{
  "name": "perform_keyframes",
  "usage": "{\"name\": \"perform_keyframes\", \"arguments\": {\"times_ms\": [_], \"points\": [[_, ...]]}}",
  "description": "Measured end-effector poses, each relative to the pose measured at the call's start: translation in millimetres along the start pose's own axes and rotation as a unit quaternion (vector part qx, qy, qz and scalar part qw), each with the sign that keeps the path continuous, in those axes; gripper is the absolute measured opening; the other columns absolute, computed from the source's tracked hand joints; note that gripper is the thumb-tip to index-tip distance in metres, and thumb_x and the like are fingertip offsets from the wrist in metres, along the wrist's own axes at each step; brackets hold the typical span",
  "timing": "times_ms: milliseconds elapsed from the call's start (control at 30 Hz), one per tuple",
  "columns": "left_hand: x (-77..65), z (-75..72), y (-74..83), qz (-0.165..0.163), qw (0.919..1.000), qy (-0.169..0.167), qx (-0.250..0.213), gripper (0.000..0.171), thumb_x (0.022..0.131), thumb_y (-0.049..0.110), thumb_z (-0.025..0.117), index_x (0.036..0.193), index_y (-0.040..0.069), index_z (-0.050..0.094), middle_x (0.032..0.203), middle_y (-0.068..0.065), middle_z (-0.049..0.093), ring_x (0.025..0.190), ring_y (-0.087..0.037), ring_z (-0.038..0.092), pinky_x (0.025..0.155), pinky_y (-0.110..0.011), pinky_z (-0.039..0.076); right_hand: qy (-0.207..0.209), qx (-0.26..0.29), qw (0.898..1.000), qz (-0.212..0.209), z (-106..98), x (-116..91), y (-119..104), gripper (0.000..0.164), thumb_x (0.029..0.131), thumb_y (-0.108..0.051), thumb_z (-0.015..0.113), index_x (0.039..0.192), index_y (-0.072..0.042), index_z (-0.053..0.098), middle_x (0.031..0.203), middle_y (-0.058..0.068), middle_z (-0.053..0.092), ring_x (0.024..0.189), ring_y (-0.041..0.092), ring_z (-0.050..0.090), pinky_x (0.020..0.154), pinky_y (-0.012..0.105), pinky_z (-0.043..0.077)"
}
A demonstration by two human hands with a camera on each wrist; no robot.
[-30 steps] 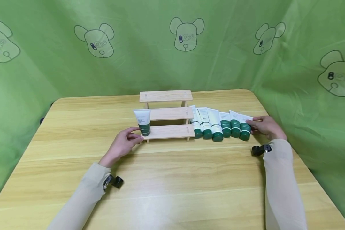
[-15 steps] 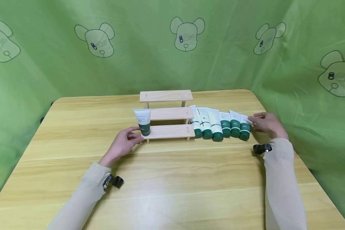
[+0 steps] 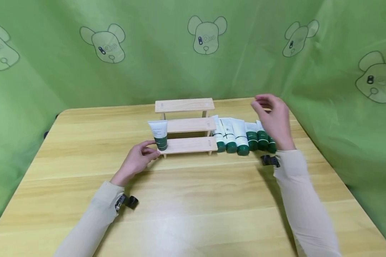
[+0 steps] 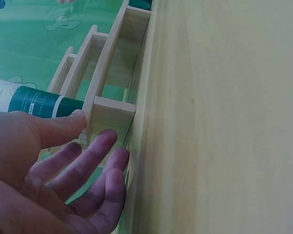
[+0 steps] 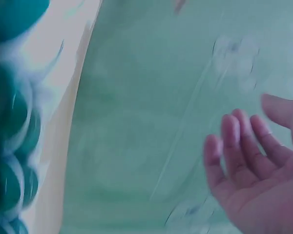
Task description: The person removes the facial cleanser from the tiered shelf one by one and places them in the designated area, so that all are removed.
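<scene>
A small white-and-green squeeze tube point(image 3: 160, 135) stands cap down on the left end of the lowest step of a three-step wooden display stand point(image 3: 193, 145). My left hand point(image 3: 136, 160) pinches that step's left end beside the tube. In the left wrist view its thumb point(image 4: 63, 129) lies at the step's edge near the green cap, with the other fingers loosely bent below. My right hand point(image 3: 275, 119) is raised above the right end of a row of squeeze tubes point(image 3: 239, 135), hiding part of the last ones. Its fingers point(image 5: 234, 146) curve loosely around nothing.
The row of several tubes leans against one another right of the stand, caps toward me. A green curtain point(image 3: 154, 71) with bear outlines hangs behind and beside the wooden table point(image 3: 193, 200).
My right hand has left the rightmost tube, rising and moving left and away from me over the row. The left hand, the stand and the standing tube keep their places.
</scene>
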State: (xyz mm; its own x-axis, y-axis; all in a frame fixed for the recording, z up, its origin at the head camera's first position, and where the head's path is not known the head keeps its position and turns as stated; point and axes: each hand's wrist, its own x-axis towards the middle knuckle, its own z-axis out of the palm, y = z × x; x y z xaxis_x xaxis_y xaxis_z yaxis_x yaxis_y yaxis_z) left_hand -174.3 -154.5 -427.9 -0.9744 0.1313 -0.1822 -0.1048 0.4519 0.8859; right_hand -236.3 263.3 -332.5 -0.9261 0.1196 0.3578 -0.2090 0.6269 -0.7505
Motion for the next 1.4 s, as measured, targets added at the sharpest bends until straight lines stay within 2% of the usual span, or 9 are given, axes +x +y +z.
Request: {"name": "perform_keyframes", "arguments": {"times_ms": [100, 200, 367, 533, 833, 1067, 1267, 1400], "points": [[0.7, 0.9, 0.0, -0.002, 1.0, 0.0, 0.004, 0.057, 0.098, 0.022, 0.07, 0.15, 0.009, 0.049, 0.118, -0.015, 0.073, 0.102, -0.027, 0.068, 0.075, -0.029, 0.051, -0.009, 0.026, 0.998, -0.063, 18.9, -9.6, -19.6, 0.036, 0.1, -0.032, 0.067, 0.123, -0.004, 0.069, 0.117, 0.011, 0.072, 0.105, 0.019, 0.067, 0.089, 0.019, 0.052], [0.9, 1.2, -0.1, -0.007, 0.9999, -0.001, 0.007, 0.057, 0.099, 0.023, 0.069, 0.15, 0.01, 0.049, 0.12, -0.016, 0.072, 0.103, -0.027, 0.068, 0.074, -0.028, 0.05, -0.034, 0.054, 0.992, -0.105, 38.5, -20.9, -36.8, 0.03, 0.099, -0.025, 0.07, 0.119, -0.003, 0.07, 0.112, 0.012, 0.074, 0.101, 0.021, 0.069, 0.087, 0.019, 0.052], [0.1, -0.6, -0.6, -0.008, 1.0, -0.001, 0.0, 0.058, 0.099, 0.023, 0.07, 0.151, 0.009, 0.048, 0.12, -0.017, 0.072, 0.103, -0.028, 0.069, 0.073, -0.029, 0.05, -0.085, 0.107, 0.98, -0.145, 70.9, -37.1, -64.7, 0.025, 0.096, -0.022, 0.074, 0.115, -0.005, 0.07, 0.105, 0.007, 0.074, 0.096, 0.017, 0.069, 0.084, 0.024, 0.055], [-0.5, -0.9, -0.4, -0.009, 1.0, -0.003, -0.002, 0.058, 0.098, 0.022, 0.07, 0.151, 0.01, 0.048, 0.12, -0.016, 0.072, 0.102, -0.027, 0.069, 0.073, -0.03, 0.05, -0.131, 0.132, 0.966, -0.18, 96.9, -51.7, -87.5, 0.029, 0.093, -0.019, 0.077, 0.117, -0.006, 0.067, 0.103, 0.005, 0.073, 0.092, 0.013, 0.068, 0.081, 0.029, 0.057], [0.7, 0.7, 0.3, -0.007, 1.0, -0.004, 0.005, 0.055, 0.098, 0.022, 0.07, 0.149, 0.01, 0.051, 0.118, -0.015, 0.073, 0.103, -0.027, 0.069, 0.078, -0.031, 0.051, -0.174, 0.136, 0.956, -0.192, 130.6, -64.3, -114.5, 0.037, 0.091, -0.016, 0.079, 0.122, -0.005, 0.062, 0.114, 0.008, 0.067, 0.099, 0.018, 0.067, 0.083, 0.031, 0.058], [1.4, 0.4, -0.4, 0.005, 1.0, -0.003, 0.007, 0.054, 0.099, 0.02, 0.069, 0.149, 0.008, 0.05, 0.117, -0.016, 0.074, 0.102, -0.027, 0.07, 0.076, -0.031, 0.05, -0.146, 0.132, 0.958, -0.209, 153.3, -66.6, -125.6, 0.039, 0.089, -0.011, 0.081, 0.122, -0.003, 0.062, 0.119, 0.009, 0.062, 0.105, 0.026, 0.061, 0.083, 0.031, 0.057], [1.3, -0.2, -1.3, 0.004, 1.0, -0.005, 0.008, 0.054, 0.099, 0.02, 0.069, 0.148, 0.008, 0.051, 0.116, -0.015, 0.074, 0.102, -0.027, 0.07, 0.076, -0.03, 0.05, -0.151, 0.13, 0.963, -0.183, 168.6, -65.2, -126.4, 0.04, 0.089, -0.008, 0.08, 0.124, -0.004, 0.06, 0.122, 0.01, 0.06, 0.105, 0.018, 0.058, 0.084, 0.028, 0.055], [0.7, -0.5, -0.7, 0.006, 1.0, -0.005, 0.005, 0.054, 0.099, 0.02, 0.069, 0.148, 0.008, 0.05, 0.116, -0.016, 0.074, 0.102, -0.028, 0.07, 0.077, -0.03, 0.051, -0.168, 0.146, 0.962, -0.16, 175.8, -65.0, -126.0, 0.041, 0.09, -0.006, 0.078, 0.126, -0.002, 0.057, 0.12, 0.01, 0.063, 0.105, 0.017, 0.06, 0.084, 0.028, 0.056]]}}
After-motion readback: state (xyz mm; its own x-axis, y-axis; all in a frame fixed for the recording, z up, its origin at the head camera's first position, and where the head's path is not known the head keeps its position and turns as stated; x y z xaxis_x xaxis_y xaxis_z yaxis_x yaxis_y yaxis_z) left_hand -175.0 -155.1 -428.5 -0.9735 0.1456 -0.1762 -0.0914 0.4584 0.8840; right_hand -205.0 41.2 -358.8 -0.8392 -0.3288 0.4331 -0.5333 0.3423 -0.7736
